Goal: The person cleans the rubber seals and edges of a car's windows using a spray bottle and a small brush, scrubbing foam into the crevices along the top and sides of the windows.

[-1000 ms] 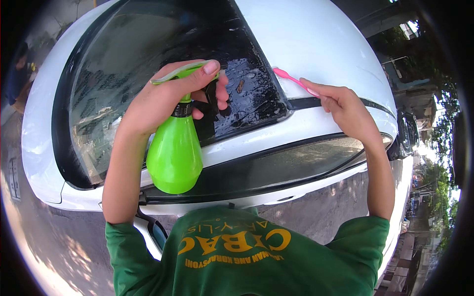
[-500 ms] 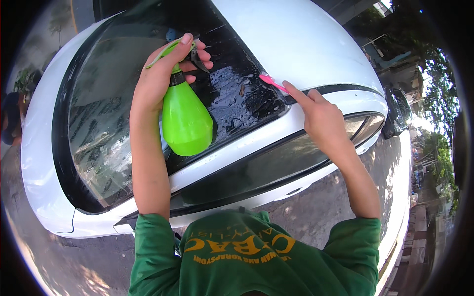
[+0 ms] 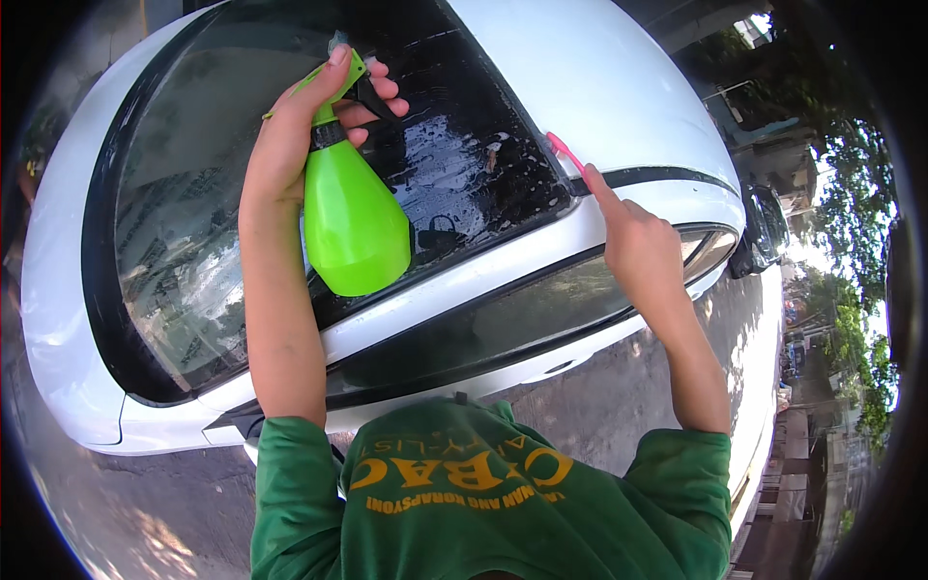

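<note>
My left hand (image 3: 290, 145) is closed around the neck of a bright green spray bottle (image 3: 356, 222), thumb over the top of its head and fingers by the black trigger. The bottle hangs above the wet dark glass (image 3: 454, 169) of a white car. In my right hand (image 3: 643, 246) is a slim pink toothbrush (image 3: 568, 152), the forefinger stretched along its handle. Its head lies at the seam between the glass and the white roof (image 3: 590, 77), near the glass corner. Foam and water streaks spread over the glass beside it.
The car's side window (image 3: 464, 329) and white door frame run between me and the glass. Pavement (image 3: 174, 503) lies below the car at the lower left. A dark vehicle part (image 3: 764, 232) and trees (image 3: 851, 184) are on the right.
The toothbrush has shifted right and slightly up along the roof seam, and its handle points more steeply. My left hand and the spray bottle have moved a little left and up in view.
</note>
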`<state>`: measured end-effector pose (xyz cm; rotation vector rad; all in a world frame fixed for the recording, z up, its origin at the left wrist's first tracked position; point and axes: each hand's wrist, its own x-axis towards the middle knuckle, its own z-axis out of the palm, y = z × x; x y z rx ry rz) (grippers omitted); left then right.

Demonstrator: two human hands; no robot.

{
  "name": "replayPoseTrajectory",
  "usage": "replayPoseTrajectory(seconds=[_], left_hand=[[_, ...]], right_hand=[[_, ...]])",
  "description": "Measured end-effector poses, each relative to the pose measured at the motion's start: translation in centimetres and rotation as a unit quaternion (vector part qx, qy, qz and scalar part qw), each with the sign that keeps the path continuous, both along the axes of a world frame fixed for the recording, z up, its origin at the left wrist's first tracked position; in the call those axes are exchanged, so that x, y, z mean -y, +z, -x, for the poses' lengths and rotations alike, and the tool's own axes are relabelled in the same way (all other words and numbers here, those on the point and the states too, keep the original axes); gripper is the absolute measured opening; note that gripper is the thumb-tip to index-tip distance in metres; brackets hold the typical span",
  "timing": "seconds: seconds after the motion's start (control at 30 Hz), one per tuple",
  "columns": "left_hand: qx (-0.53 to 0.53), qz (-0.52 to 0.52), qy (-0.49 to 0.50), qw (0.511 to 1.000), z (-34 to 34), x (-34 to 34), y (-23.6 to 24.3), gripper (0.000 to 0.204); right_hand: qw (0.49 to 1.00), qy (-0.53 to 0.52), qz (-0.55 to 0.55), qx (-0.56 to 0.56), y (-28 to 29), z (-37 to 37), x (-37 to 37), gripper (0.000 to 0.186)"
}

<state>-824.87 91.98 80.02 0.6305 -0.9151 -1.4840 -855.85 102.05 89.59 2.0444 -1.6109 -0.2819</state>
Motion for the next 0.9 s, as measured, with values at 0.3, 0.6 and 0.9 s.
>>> replayPoseTrajectory(seconds=[0.3, 0.6, 0.9], left_hand=[[-0.025, 0.009, -0.017, 0.999, 1.1, -0.1, 0.0, 0.041], [-0.044, -0.012, 0.011, 0.999, 1.2, -0.9, 0.7, 0.039], [-0.020, 0.001, 0.005, 1.000, 1.3, -1.1, 0.9, 0.041]], right_hand=[[0.995, -0.019, 0.018, -0.101, -1.3, -2.3, 1.6, 0.063], [0.986, 0.034, 0.063, -0.151, -2.0, -1.8, 2.2, 0.070], [0.981, 0.060, 0.060, -0.176, -1.6, -1.4, 1.2, 0.073]])
